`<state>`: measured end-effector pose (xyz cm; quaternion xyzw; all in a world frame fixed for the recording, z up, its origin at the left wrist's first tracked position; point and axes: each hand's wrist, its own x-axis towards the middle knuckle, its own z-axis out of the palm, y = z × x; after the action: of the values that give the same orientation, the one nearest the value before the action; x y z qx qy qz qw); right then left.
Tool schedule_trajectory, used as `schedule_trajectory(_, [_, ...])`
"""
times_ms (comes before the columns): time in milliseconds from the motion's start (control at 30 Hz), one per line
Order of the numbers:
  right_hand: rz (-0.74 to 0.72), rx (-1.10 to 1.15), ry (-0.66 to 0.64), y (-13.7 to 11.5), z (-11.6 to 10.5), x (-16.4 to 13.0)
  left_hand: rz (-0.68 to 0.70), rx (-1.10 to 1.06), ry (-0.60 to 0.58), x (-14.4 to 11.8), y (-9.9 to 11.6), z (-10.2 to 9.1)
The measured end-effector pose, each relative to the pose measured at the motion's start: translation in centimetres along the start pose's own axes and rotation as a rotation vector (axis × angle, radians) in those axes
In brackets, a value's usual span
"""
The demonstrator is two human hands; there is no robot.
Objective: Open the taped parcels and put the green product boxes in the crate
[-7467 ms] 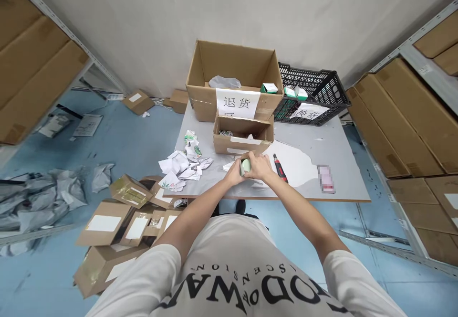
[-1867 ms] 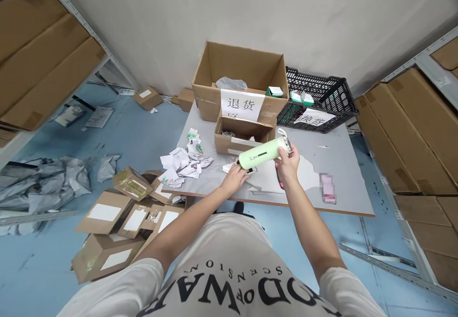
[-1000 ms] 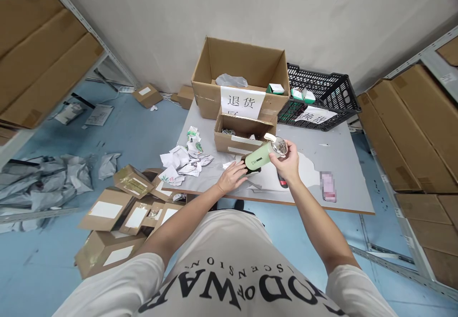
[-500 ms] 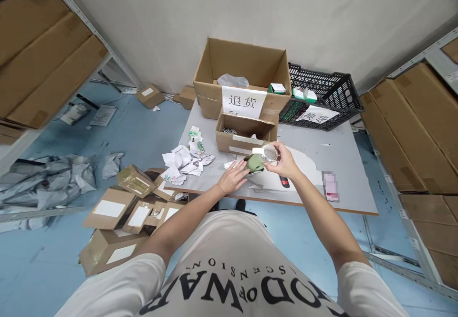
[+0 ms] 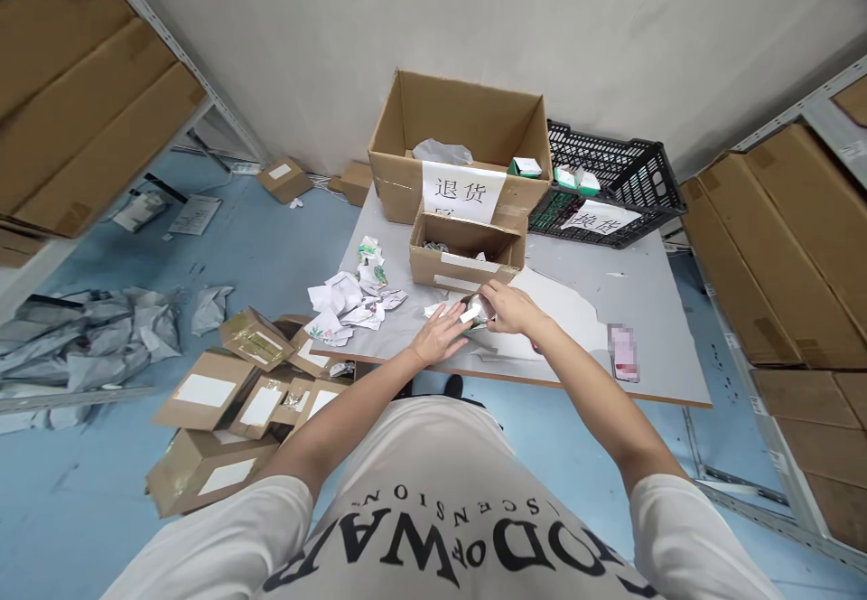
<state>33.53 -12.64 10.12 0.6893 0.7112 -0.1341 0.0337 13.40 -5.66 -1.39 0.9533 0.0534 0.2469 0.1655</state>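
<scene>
My right hand (image 5: 509, 308) is closed round a clear, shiny round thing with a white part (image 5: 477, 309), shaped somewhat like a tape roll; its exact kind is unclear. It is tipped down over a small green item, now mostly hidden between my hands. My left hand (image 5: 439, 336) has its fingers stretched out, the tips against the left side of these things. Both hands are low over the table's front edge, just before a small cardboard box (image 5: 464, 270). White sheet material (image 5: 559, 306) lies right of them. Only a red bit of a black-and-red tool shows beside my right wrist.
Crumpled papers (image 5: 345, 302) lie at left on the table. Behind stand a large carton (image 5: 399, 189) and a black crate (image 5: 650, 171), both with paper signs. A phone (image 5: 624, 352) lies at right. Taped parcels (image 5: 207, 383) are heaped on the floor, and shelves flank both sides.
My right hand has moved left and turned over, tipping the clear round thing down onto the green item. My left hand has hardly moved. The black-and-red tool is now mostly covered.
</scene>
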Motion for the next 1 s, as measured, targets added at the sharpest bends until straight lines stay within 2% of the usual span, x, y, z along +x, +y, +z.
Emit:
schedule_trajectory(133, [0.034,-0.105,-0.125,-1.0,-0.9,1.2,-0.018,-0.068,0.01,0.0,0.0,0.1])
schedule_trajectory(233, [0.056,-0.078,-0.15,-0.9,-0.7,1.6,-0.065,-0.143,0.049,0.1,0.0,0.3])
schedule_trajectory(367, [0.066,0.096,-0.067,-0.2,0.6,1.1,-0.113,-0.225,0.09,0.2,0.4,0.6])
schedule_trajectory(500, [0.083,0.315,0.022,0.6,1.7,0.2,-0.091,-0.251,0.078,0.1,0.7,0.6])
schedule_trajectory(667, [0.293,0.519,0.108,0.7,2.6,0.1,-0.076,-0.228,-0.031,-0.2,0.4,0.1])
schedule_trajectory(833, [0.45,0.464,0.123,-0.1,3.0,0.8,-0.117,-0.159,-0.165,-0.2,0.1,-0.6])
schedule_trajectory(1000, [0.428,0.257,0.013,-0.5,2.1,1.0,-0.121,-0.055,-0.175,0.3,0.4,-1.1])
